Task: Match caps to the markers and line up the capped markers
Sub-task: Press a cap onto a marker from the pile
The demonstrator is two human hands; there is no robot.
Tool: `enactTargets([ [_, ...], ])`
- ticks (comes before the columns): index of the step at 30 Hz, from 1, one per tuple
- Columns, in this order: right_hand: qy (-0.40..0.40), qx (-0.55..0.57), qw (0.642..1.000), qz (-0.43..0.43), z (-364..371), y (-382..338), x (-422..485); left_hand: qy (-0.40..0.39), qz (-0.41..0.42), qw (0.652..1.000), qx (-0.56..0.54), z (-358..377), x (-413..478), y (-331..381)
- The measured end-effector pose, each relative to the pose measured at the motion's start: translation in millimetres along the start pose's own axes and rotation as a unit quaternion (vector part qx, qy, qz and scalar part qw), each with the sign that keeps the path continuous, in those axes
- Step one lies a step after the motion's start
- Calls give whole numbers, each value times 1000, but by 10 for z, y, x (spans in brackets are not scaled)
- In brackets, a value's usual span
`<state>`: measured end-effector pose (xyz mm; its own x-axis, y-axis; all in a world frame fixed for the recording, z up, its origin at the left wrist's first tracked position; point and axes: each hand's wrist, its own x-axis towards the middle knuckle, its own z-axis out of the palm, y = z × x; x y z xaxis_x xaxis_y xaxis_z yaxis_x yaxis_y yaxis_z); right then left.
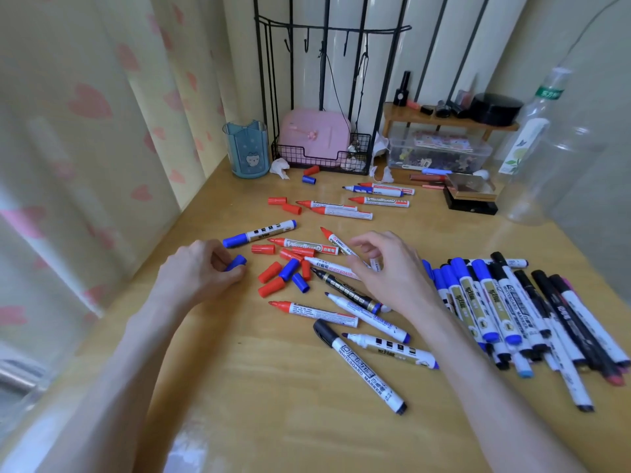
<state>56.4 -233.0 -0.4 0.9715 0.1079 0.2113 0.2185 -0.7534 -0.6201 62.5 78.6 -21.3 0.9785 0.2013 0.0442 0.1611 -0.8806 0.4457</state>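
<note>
Hands were apart. My left hand [201,268] lay toward the left edge of the worktop [273,411], thumb and fingers pinching a loose blue cap [236,262] just over the surface. My right hand [392,268] was over the middle of the worktop, fingers loosely bent, thumb and forefinger parted, nothing seen between them. Whether its fingertips touched the markers beneath, I could not tell.

Between the hands lay a cluster of loose caps [286,273], red and blue mixed, several touching. Just beyond the left hand a blue-capped marker [259,232] lay by itself. Beside it was an uncapped red marker [304,246], tip toward the left edge.

Below the right hand lay an uncapped black marker [345,289], an uncapped blue marker [368,316] and a second uncapped red marker [314,312], at differing angles. Closer to the near edge were a black-capped marker [362,367] and, just beside its cap, an uncapped marker with a blue butt end [392,349].

Along the right edge was a row of capped markers [505,302], blue caps then black, lying side by side, touching and partly overlapped, caps toward the far edge.

Toward the far edge lay a far group of uncapped markers [345,211], mostly red, with two red caps [277,200] beside them.

Near the far-left corner stood a blue pen cup [245,150], next to it a wire basket [321,160] holding a pink case [314,138]. A clear bottle [546,148] stood near the far-right corner.
</note>
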Motion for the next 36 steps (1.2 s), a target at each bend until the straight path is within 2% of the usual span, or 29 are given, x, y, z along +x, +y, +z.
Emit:
enactTargets([
  [3, 5, -8, 1000, 2, -20, 17, 11, -36, 10, 999, -4, -15, 18, -60],
  [5, 5, -11, 1000, 1, -20, 19, 16, -64, 20, 997, -48, -46, 46, -113],
  [7, 3, -7, 1000, -2, 5, -16, 37, -28, 31, 995, -92, -41, 102, -149],
  [10, -12, -8, 1000, -21, 120, -152, 140, 86, 41, 992, -80, 79, 225, -186],
  [13, -32, -13, 998, -49, 293, -298, 306, 73, 77, 993, -56, 236, 314, -192],
  [19, -57, -66, 988, -124, 654, -511, 766, 102, 113, 986, -66, 301, 367, -200],
  [25, -150, -144, 969, -133, 952, -718, 1226, 114, 123, 982, -85, 292, 346, -244],
  [29, -198, -136, 959, -151, 929, -778, 1321, 141, 132, 976, -100, 251, 369, -219],
  [33, -193, -111, 960, -172, 793, -805, 1265, 183, 135, 965, -130, 202, 347, -186],
  [36, -154, -67, 971, -172, 617, -820, 1084, 190, 159, 953, -174, 136, 287, -93],
])
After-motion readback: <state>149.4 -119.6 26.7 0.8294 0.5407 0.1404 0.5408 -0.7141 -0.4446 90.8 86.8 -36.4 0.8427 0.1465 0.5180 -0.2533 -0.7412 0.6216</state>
